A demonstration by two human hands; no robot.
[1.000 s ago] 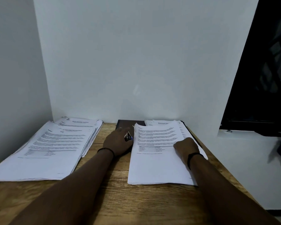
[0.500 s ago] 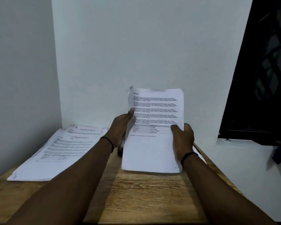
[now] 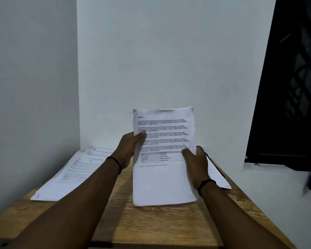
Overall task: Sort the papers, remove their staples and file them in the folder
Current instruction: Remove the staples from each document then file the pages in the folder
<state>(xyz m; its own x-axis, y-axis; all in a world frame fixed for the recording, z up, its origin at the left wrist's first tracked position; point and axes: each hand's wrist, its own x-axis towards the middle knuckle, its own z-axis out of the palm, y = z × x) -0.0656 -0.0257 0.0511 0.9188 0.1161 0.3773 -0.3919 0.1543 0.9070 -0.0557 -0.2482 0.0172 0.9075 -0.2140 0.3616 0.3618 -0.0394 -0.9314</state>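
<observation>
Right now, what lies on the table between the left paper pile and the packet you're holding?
In the head view, only bare wooden table and the left forearm separate the left pile from the held packet.

**Printed sheaf upright, two stacks flat**

A white sheaf of printed paper sheets [image 3: 164, 157] stands nearly upright above the wooden table [image 3: 151, 225], black text paragraphs on its upper half, a small table of rows below them, blank at the bottom. Its top corners look dark and worn. A spread stack of white printed papers [image 3: 75, 173] lies flat on the table's left side. More white sheets [image 3: 218, 178] lie flat at the right, partly hidden behind the sheaf.
</observation>
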